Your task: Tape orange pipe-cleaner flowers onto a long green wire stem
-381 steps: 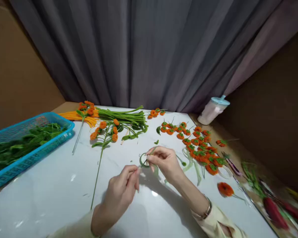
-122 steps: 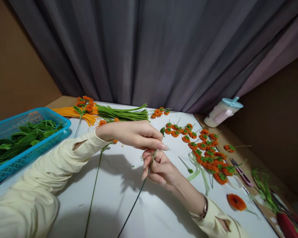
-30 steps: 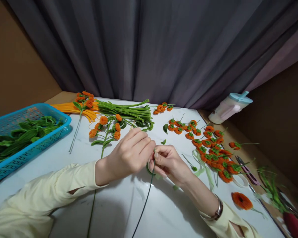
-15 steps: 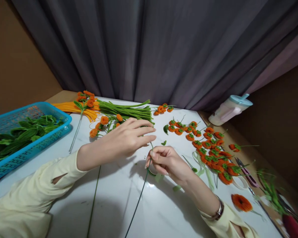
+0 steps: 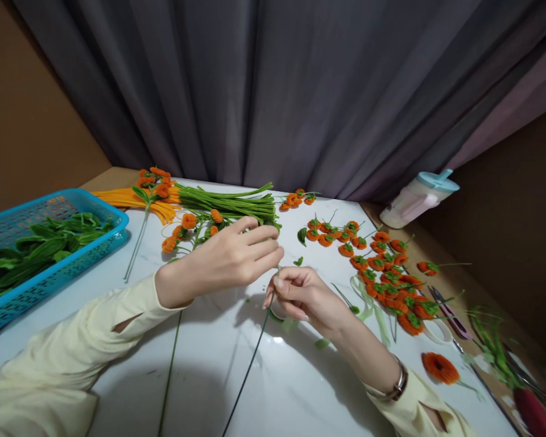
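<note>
A long, thin dark green wire stem (image 5: 250,369) runs from the bottom edge up to my right hand (image 5: 307,297), whose thumb and fingers pinch it near its top end. Just above that end is my left hand (image 5: 230,255), its fingers curled and drawn together. The thumb and whatever those fingers grip are hidden from me. Part of a round roll (image 5: 277,312) shows below the right fingers, with pale green tape by it. Left of the hands, another green stem (image 5: 170,376) lies on the white table (image 5: 200,364).
A blue basket (image 5: 95,240) of fuzzy green leaves stands left. Green fuzzy stems (image 5: 227,202) and orange flowers (image 5: 188,221) lie behind my left hand. Many orange flower heads (image 5: 391,276) cover the right side, near scissors (image 5: 452,315). A lidded cup (image 5: 418,199) stands at the back right.
My left hand's fingers have gone from stretched out to curled together at the stem's top. The right hand keeps its pinch, nearly still. The view has shifted slightly.
</note>
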`<action>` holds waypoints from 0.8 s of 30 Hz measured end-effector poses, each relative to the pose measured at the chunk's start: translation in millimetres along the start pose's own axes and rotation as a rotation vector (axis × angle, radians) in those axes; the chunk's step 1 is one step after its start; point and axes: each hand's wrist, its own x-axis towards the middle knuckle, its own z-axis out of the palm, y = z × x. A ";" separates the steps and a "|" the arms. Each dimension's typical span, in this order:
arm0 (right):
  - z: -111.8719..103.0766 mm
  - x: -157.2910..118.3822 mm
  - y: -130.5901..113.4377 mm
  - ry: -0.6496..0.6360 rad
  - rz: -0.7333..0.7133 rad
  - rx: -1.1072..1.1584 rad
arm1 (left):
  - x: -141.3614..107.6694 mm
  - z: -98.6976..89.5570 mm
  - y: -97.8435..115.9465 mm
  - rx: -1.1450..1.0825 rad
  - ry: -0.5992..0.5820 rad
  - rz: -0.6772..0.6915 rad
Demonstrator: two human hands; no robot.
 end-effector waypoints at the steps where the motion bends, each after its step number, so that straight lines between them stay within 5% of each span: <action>1: -0.1 0.2 0.4 -0.002 0.000 0.003 | -0.5 0.6 -0.2 0.017 0.012 0.022; 16: -4.1 4.5 10.9 0.028 -0.010 0.027 | -4.2 9.0 16.2 0.139 0.101 0.007; 20: -6.3 6.4 12.1 0.030 -0.004 -0.014 | -1.1 3.7 11.9 0.103 -0.078 0.064; 24: -6.0 7.6 12.3 0.028 0.006 -0.020 | 0.7 -3.4 3.1 0.009 -0.254 -0.065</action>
